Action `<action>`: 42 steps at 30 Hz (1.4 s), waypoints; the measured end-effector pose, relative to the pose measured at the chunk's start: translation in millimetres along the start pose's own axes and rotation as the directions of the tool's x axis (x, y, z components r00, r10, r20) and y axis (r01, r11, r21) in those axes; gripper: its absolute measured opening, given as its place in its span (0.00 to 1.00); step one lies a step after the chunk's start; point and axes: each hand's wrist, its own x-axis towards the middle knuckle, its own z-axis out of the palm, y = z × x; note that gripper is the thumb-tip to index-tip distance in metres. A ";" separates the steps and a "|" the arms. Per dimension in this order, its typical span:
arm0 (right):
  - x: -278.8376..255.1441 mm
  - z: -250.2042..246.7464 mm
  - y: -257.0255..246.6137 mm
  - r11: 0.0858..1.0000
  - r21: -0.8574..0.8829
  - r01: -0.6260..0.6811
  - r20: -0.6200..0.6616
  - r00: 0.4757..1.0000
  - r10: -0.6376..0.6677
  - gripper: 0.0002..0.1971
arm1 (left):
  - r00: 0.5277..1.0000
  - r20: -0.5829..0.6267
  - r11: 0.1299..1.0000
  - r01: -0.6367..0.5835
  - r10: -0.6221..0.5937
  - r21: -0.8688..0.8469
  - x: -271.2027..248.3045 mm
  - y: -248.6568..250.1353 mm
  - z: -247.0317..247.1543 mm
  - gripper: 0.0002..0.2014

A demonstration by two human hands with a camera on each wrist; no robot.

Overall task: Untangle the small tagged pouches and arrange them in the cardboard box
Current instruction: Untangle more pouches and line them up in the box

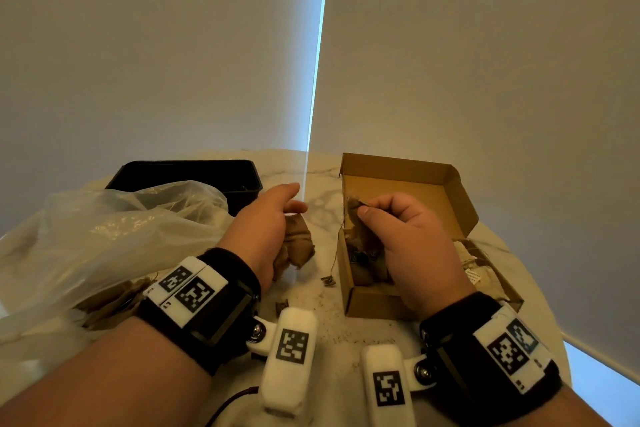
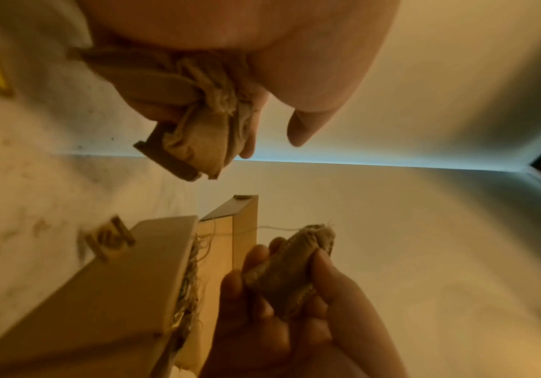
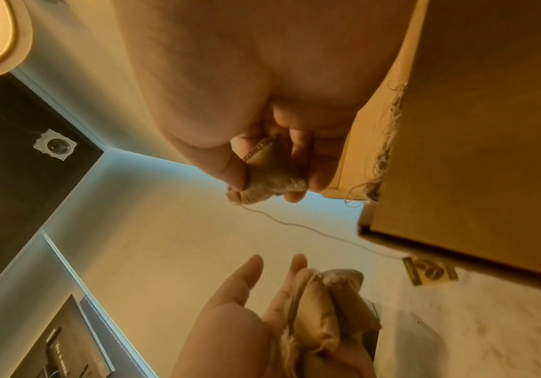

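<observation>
My right hand (image 1: 405, 236) pinches one small burlap pouch (image 1: 356, 215) between thumb and curled fingers, over the left end of the open cardboard box (image 1: 415, 180). More pouches lie in the box under the hand. A thin string (image 3: 311, 227) runs from the held pouch (image 3: 272, 174) down to its tag (image 1: 328, 280) on the table beside the box. My left hand (image 1: 266, 222), left of the box, grips a bunch of pouches (image 1: 299, 243) against the palm, index finger and thumb stretched out. The bunch (image 2: 198, 120) carries a brown tag (image 2: 169, 158).
A black tray (image 1: 194, 172) stands at the back left, with a clear plastic bag (image 1: 104, 229) in front of it and more pouches (image 1: 114, 298) under its edge. A loose tag (image 1: 281, 307) lies near my left wrist. A pale cloth bag (image 1: 481, 267) sits right of the box.
</observation>
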 end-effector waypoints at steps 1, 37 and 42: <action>-0.2 -0.1 -0.9 0.999 0.030 -0.014 -0.004 1.000 0.014 0.05 | 0.999 -0.013 0.998 -0.051 0.051 0.038 -0.2 0.6 0.6 0.18; 2.8 -3.3 -8.8 0.824 0.470 -0.315 0.238 0.945 0.225 0.13 | 0.928 0.240 0.708 -0.372 0.284 0.601 -4.9 -0.5 -5.7 0.08; -0.9 -6.7 -8.6 0.764 0.374 -0.526 0.597 0.767 0.237 0.21 | 0.908 0.173 0.718 -0.409 0.381 0.564 -3.5 3.5 -7.3 0.07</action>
